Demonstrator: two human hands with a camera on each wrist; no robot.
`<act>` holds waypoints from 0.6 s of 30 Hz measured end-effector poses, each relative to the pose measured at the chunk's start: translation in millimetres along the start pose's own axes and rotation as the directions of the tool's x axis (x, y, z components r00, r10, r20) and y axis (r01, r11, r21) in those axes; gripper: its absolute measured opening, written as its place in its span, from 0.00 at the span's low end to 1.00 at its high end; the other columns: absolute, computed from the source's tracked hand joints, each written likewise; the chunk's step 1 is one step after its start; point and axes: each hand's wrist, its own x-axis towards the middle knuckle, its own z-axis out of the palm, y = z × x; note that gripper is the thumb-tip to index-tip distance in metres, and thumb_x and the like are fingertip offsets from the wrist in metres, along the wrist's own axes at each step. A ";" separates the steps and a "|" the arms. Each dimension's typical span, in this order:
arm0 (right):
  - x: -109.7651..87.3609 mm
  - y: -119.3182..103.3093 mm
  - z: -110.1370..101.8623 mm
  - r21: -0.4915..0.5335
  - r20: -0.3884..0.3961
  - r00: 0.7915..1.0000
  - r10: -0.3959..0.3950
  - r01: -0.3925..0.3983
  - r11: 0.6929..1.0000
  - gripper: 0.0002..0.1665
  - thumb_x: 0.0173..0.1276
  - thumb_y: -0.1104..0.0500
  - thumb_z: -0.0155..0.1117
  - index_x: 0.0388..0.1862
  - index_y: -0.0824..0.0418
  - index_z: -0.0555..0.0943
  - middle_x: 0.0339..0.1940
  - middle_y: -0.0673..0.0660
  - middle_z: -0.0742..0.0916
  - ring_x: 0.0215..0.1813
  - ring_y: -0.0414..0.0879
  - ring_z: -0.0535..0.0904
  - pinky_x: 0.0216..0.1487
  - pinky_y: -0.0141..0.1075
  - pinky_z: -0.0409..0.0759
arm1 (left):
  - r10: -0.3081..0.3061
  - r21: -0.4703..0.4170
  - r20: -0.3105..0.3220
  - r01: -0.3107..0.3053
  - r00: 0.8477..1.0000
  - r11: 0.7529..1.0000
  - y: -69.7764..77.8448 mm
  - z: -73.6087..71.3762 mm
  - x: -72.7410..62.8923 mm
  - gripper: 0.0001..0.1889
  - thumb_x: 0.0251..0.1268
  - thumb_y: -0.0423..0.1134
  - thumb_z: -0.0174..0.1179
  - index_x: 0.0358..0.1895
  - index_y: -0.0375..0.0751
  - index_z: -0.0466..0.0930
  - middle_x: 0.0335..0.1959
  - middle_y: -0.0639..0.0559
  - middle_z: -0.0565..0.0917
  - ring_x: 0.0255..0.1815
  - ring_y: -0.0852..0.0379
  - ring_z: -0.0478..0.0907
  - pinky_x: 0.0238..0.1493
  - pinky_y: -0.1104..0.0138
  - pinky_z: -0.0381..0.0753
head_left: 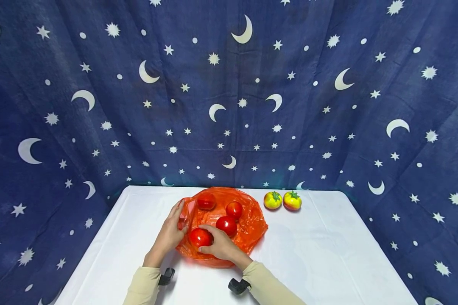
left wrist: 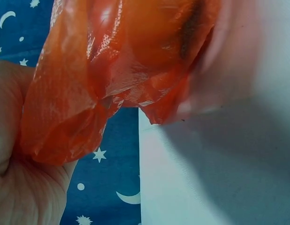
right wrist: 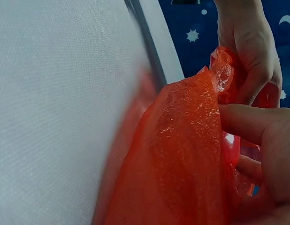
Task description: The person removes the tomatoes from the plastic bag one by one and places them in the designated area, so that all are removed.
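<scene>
A thin red plastic bag (head_left: 248,237) lies spread open on the table with several glossy red tomatoes inside. My left hand (head_left: 171,231) grips the bag's left edge, and the film bunches between thumb and fingers in the left wrist view. At the front of the bag my right hand (head_left: 219,243) holds a red tomato (head_left: 200,237), thumb and fingers curved round its right side. Just behind that hand sits another red tomato (head_left: 226,224). Farther back are a smaller-looking one (head_left: 234,209) and a red tomato (head_left: 206,201) partly covered by the film.
Two yellow-and-red tomatoes with green leafy tops, a left one (head_left: 272,200) and a right one (head_left: 292,201), stand side by side near the table's back edge, right of the bag. A white cloth covers the table (head_left: 328,250). Behind it hangs a blue star-and-moon curtain (head_left: 191,106).
</scene>
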 end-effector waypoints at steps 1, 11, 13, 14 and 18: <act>0.4 0.5 0.1 0.000 -0.003 1.000 -0.002 0.002 1.000 0.41 0.57 0.53 0.76 0.69 0.47 0.71 0.65 0.54 0.80 0.65 0.54 0.77 0.64 0.56 0.77 | -0.002 -0.001 0.000 0.002 1.000 1.000 -0.1 0.2 0.2 0.49 0.51 0.24 0.68 0.78 0.40 0.52 0.78 0.42 0.57 0.73 0.35 0.64 0.68 0.48 0.68; -1.7 -0.1 -5.9 0.031 -0.075 0.997 -0.013 0.016 0.999 0.40 0.56 0.53 0.77 0.68 0.49 0.72 0.64 0.53 0.80 0.63 0.54 0.77 0.63 0.54 0.78 | 0.008 0.003 -0.015 -0.008 1.000 1.000 -1.5 -0.1 -0.6 0.49 0.51 0.25 0.68 0.78 0.39 0.52 0.77 0.41 0.57 0.73 0.35 0.63 0.69 0.47 0.66; -2.9 -0.7 -8.5 0.048 -0.080 0.997 -0.023 0.026 0.998 0.40 0.56 0.52 0.76 0.68 0.49 0.72 0.64 0.53 0.80 0.62 0.53 0.78 0.63 0.53 0.79 | -0.002 0.001 -0.011 0.002 1.000 1.000 -1.8 -0.3 -1.2 0.48 0.52 0.25 0.68 0.78 0.39 0.52 0.78 0.42 0.57 0.74 0.35 0.63 0.70 0.47 0.66; -3.7 -0.8 -9.8 0.053 -0.082 0.996 -0.026 0.031 0.998 0.40 0.56 0.52 0.76 0.68 0.48 0.72 0.64 0.53 0.80 0.62 0.53 0.78 0.62 0.52 0.80 | -0.008 0.000 -0.005 0.008 1.000 1.000 -1.9 -0.4 -1.4 0.49 0.52 0.25 0.68 0.78 0.39 0.52 0.78 0.42 0.57 0.74 0.35 0.62 0.70 0.47 0.65; -6.4 -2.2 -17.0 0.098 -0.086 0.996 -0.035 0.044 0.994 0.40 0.56 0.51 0.76 0.68 0.47 0.71 0.64 0.54 0.80 0.57 0.51 0.80 0.58 0.46 0.83 | -0.022 0.004 0.016 0.022 1.000 1.000 -2.1 -1.9 -1.9 0.49 0.53 0.26 0.67 0.78 0.39 0.50 0.78 0.42 0.56 0.75 0.35 0.61 0.70 0.47 0.65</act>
